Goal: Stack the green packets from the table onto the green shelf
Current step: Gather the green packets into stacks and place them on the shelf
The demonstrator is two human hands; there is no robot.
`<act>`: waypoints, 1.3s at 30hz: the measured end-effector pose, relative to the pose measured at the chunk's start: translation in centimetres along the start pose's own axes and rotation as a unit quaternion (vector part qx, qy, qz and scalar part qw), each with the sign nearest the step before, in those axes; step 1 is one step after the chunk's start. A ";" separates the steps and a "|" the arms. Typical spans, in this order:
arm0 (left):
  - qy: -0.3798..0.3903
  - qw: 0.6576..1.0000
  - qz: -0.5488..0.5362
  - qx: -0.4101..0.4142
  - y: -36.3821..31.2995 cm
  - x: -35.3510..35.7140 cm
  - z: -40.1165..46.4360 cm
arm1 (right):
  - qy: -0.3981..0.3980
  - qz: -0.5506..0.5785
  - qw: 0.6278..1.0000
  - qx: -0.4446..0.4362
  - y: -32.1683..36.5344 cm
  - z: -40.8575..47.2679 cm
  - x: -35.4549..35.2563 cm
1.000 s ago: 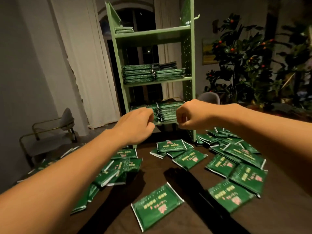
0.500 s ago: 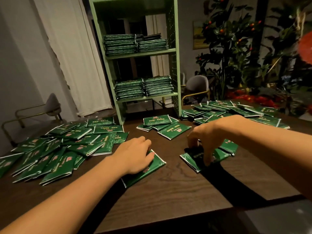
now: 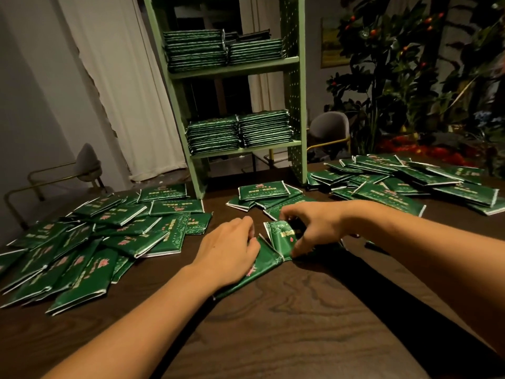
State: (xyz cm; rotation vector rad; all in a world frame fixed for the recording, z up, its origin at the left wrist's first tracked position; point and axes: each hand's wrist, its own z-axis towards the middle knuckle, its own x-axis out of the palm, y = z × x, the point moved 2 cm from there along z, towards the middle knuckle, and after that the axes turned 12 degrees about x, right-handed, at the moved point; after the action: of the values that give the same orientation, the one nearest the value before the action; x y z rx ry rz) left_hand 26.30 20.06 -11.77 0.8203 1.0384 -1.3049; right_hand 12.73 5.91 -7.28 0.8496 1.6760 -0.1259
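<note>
My left hand (image 3: 231, 253) lies on a green packet (image 3: 258, 265) flat on the dark wooden table (image 3: 300, 318), fingers curled over its far edge. My right hand (image 3: 314, 225) pinches a second green packet (image 3: 282, 237), tilted up on edge beside the first. The green shelf (image 3: 296, 86) stands at the table's back, with packet stacks (image 3: 237, 132) on its lower board and more stacks (image 3: 222, 49) on the board above. Loose packets lie in a left pile (image 3: 103, 236), a small middle group (image 3: 263, 191) and a right pile (image 3: 410, 179).
A grey chair (image 3: 86, 162) with a brass frame stands left of the table, another grey chair (image 3: 329, 129) behind the shelf. Dark plants (image 3: 396, 77) with red fruit fill the right background. A white curtain (image 3: 120, 86) hangs at the back left.
Both hands dropped from the shelf to the table. Since half a second ago my right hand has lifted its packet on edge and brought it toward the one under my left hand.
</note>
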 end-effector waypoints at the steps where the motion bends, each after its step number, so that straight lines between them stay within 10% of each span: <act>1: 0.007 1.000 -0.009 0.002 0.3 0.1 0.3 | -0.005 0.022 1.000 -0.004 0.1 0.3 0.1; 11: -0.028 0.995 0.085 -0.032 2.6 0.3 1.3 | -0.007 0.068 0.998 0.008 1.7 4.6 0.2; 17: -0.141 0.989 0.037 0.020 2.6 -0.6 0.6 | -0.201 0.067 0.977 -0.015 1.6 6.0 2.0; 25: -0.184 0.976 -0.029 0.115 2.0 -1.7 0.2 | -0.274 0.139 0.951 0.034 0.2 4.5 1.0; 31: -0.142 0.981 -0.073 0.108 1.4 0.5 0.8 | -0.052 0.405 0.910 -0.075 2.3 4.9 3.3; 39: -0.329 0.909 -0.246 -0.068 3.1 -1.0 0.5 | -0.029 0.366 0.927 -0.075 2.3 4.9 3.3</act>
State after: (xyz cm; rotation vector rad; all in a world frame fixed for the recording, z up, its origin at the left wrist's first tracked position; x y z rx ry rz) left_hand 29.51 20.37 -10.89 -0.0332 0.7852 -1.7424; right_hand 17.88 6.64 -10.84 1.2823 1.2006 0.4812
